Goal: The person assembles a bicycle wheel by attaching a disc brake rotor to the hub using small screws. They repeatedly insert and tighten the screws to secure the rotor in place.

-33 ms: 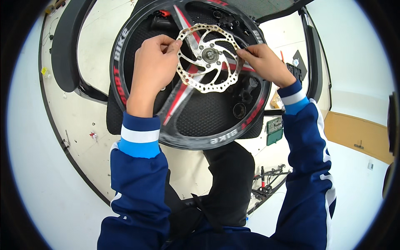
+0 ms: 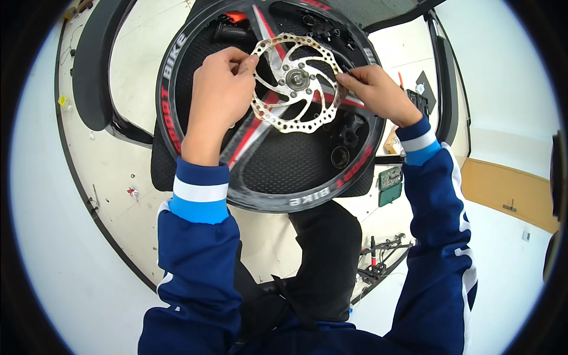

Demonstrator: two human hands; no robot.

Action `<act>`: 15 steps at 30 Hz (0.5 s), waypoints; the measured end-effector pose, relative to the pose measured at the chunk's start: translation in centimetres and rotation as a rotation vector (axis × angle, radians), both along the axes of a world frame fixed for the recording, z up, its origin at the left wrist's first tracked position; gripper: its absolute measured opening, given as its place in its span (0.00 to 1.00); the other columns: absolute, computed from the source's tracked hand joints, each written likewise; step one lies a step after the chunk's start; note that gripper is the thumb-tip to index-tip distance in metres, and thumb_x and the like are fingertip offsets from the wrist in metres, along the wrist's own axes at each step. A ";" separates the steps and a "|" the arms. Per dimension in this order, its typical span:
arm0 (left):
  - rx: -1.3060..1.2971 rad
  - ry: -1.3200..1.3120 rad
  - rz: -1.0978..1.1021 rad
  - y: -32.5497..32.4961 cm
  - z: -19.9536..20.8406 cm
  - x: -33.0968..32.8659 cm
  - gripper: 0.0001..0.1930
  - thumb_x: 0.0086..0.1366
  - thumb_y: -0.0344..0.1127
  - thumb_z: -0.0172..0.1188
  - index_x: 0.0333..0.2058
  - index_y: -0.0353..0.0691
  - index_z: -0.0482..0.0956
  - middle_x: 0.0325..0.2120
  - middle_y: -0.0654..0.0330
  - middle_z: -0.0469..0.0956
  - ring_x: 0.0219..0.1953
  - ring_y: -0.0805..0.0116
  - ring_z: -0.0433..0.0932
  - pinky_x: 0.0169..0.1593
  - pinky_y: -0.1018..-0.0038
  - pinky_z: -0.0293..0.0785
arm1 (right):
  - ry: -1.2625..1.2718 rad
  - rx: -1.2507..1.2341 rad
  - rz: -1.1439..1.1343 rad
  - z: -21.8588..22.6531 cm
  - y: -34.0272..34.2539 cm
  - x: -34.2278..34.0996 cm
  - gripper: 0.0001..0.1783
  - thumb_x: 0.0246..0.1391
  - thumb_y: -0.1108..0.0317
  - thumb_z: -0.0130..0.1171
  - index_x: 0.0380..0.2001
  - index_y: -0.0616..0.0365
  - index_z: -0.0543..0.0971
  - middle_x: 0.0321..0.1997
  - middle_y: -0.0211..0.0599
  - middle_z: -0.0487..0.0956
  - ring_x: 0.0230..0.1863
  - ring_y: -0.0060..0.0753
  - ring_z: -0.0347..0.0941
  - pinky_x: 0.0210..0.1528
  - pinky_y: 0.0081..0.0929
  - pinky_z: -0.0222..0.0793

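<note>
A silver brake disc rotor (image 2: 303, 125) with a drilled rim and curved arms lies on the hub (image 2: 297, 79) of a black bicycle wheel (image 2: 266, 203). Several bolts ring the hub's centre. The wheel has red and grey-white spokes and lies flat. My left hand (image 2: 222, 89) pinches the rotor's left edge between thumb and fingers. On the opposite edge, my right hand (image 2: 378, 92) grips the rotor in the same way. The undersides of both grips are hidden.
A black textured seat (image 2: 284, 163) is under the wheel, with small dark parts and a ring (image 2: 339, 157) on it. A black armrest (image 2: 94, 65) stands at the left. A green case (image 2: 390, 186) and a dark bicycle frame (image 2: 378, 257) lie on the floor at the right.
The wheel has turned slightly clockwise, its rim lettering and spokes shifting round. Both hands stay almost where they were on the rotor's edges.
</note>
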State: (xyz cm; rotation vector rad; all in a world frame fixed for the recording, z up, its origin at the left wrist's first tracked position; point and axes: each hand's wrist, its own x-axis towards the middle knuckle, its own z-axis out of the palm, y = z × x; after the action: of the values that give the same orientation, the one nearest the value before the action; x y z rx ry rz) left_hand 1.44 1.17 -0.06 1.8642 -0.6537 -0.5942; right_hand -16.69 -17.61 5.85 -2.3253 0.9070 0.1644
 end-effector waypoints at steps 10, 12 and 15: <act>-0.025 -0.002 -0.016 -1.2 0.2 -1.1 0.14 0.67 0.35 0.53 0.45 0.30 0.74 0.31 0.39 0.81 0.37 0.42 0.81 0.44 0.58 0.74 | -0.702 0.956 -0.383 1.2 3.9 5.7 0.24 0.71 0.52 0.41 0.21 0.46 0.56 0.17 0.18 0.48 0.17 0.16 0.41 0.18 0.19 0.38; -0.057 -0.012 -0.013 -1.3 -0.2 -1.1 0.13 0.67 0.35 0.53 0.44 0.30 0.75 0.31 0.40 0.81 0.37 0.43 0.82 0.43 0.59 0.74 | -0.722 0.923 -0.390 0.3 4.0 6.7 0.24 0.70 0.53 0.44 0.19 0.48 0.57 0.17 0.19 0.50 0.16 0.17 0.42 0.19 0.21 0.40; -0.051 0.020 -0.029 -1.2 0.3 -1.1 0.13 0.67 0.34 0.53 0.44 0.30 0.75 0.30 0.40 0.81 0.36 0.43 0.82 0.43 0.59 0.74 | -0.692 0.830 -0.410 -0.5 3.8 7.3 0.23 0.70 0.53 0.45 0.20 0.49 0.59 0.17 0.19 0.51 0.16 0.16 0.43 0.18 0.20 0.40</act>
State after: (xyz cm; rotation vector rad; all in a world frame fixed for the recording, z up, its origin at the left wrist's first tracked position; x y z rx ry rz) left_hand 0.38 -0.01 0.29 1.8020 -0.6777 -0.6085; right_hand -9.40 -13.83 5.36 -1.2520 0.7296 -0.3571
